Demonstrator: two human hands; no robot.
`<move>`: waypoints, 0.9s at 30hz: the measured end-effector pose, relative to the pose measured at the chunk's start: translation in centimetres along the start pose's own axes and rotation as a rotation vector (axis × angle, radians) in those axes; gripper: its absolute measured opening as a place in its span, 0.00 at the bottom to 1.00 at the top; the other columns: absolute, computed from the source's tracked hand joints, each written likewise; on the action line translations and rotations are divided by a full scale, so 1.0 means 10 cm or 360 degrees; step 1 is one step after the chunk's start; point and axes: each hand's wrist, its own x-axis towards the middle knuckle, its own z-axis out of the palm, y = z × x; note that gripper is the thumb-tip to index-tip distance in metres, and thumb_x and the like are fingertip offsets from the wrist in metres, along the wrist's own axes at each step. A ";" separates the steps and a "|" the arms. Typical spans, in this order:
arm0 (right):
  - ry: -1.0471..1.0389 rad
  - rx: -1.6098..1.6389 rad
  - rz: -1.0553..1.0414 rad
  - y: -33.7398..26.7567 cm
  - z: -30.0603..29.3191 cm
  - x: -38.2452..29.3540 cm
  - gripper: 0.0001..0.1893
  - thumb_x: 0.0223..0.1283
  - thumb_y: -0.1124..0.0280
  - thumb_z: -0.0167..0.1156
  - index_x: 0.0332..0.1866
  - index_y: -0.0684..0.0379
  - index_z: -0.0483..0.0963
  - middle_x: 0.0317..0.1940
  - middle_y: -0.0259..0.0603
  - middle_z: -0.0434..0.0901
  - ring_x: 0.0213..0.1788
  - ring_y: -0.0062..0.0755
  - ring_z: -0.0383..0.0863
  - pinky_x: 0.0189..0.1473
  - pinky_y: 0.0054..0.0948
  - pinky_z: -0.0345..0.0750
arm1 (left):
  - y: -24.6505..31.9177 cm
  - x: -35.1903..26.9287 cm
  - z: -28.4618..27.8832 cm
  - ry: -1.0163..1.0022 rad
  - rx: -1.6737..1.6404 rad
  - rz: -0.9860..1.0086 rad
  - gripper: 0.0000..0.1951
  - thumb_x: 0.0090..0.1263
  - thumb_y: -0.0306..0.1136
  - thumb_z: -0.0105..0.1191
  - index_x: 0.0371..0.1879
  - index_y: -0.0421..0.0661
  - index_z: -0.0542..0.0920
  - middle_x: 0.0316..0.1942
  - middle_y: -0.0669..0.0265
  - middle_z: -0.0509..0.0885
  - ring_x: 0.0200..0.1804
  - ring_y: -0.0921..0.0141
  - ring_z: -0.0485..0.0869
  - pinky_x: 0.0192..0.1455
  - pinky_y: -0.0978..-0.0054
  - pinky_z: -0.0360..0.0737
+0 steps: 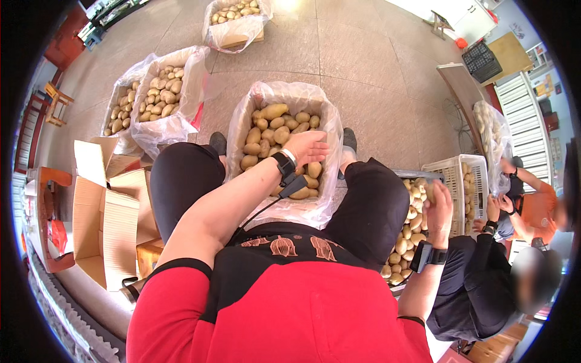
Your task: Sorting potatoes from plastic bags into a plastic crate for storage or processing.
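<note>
A box lined with clear plastic film [329,109] stands on the floor between my knees, holding many potatoes [281,134]. Over its right half is my left hand [308,147], fingers extended and pointing right, with no potato seen in it. My right hand [439,206] is raised at the right, above a container of potatoes [401,247] beside my leg. A blurred potato [429,193] appears at its fingers; whether the hand grips it is unclear. Both wrists wear dark straps with small devices.
Further plastic-lined boxes of potatoes [188,90] stand ahead and left. Opened cardboard boxes [120,218] lie by my left knee. A white plastic crate [456,199] holds potatoes at right. One person in black [481,290] and another in orange [538,208] sit close on the right.
</note>
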 end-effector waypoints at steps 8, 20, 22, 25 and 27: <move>-0.0741 -0.0294 -0.0152 -0.55 1.48 -0.18 0.19 0.60 0.72 0.58 0.56 0.65 0.70 0.38 0.38 0.79 0.32 0.20 0.79 0.30 0.18 0.76 | 0.24 -0.43 0.61 -0.0646 -0.0049 -0.0101 0.27 0.68 0.51 0.50 0.60 0.47 0.66 0.43 0.55 0.80 0.41 0.65 0.83 0.40 0.71 0.82; 0.0061 -0.1071 -0.0579 -0.36 0.76 0.24 0.18 0.56 0.71 0.62 0.52 0.65 0.74 0.31 0.42 0.81 0.31 0.23 0.78 0.35 0.24 0.75 | -0.44 0.36 -0.80 0.0542 -0.0478 -0.0154 0.11 0.65 0.31 0.54 0.45 0.45 0.71 0.40 0.59 0.72 0.37 0.64 0.75 0.30 0.70 0.82; 0.0218 -0.1396 -0.0740 0.07 0.20 0.46 0.16 0.54 0.70 0.62 0.47 0.65 0.75 0.35 0.50 0.82 0.34 0.41 0.83 0.39 0.34 0.78 | -0.43 0.31 -0.81 0.0718 -0.0378 -0.0131 0.10 0.65 0.28 0.53 0.44 0.45 0.71 0.42 0.61 0.71 0.41 0.63 0.73 0.31 0.68 0.81; 0.0241 -0.1799 -0.0616 1.04 -0.49 0.60 0.15 0.50 0.66 0.62 0.40 0.64 0.76 0.32 0.57 0.80 0.38 0.59 0.79 0.41 0.43 0.77 | -0.44 0.34 -1.12 0.0764 -0.0330 -0.0112 0.10 0.65 0.25 0.49 0.45 0.46 0.71 0.45 0.63 0.69 0.47 0.63 0.68 0.36 0.66 0.81; 0.0003 -0.2189 -0.0112 1.57 -0.70 0.44 0.12 0.54 0.65 0.57 0.39 0.61 0.76 0.36 0.57 0.80 0.43 0.55 0.80 0.45 0.46 0.76 | -0.53 0.35 -1.38 0.0764 -0.0284 0.0060 0.03 0.64 0.27 0.47 0.34 0.49 0.73 0.39 0.64 0.69 0.41 0.63 0.71 0.30 0.67 0.81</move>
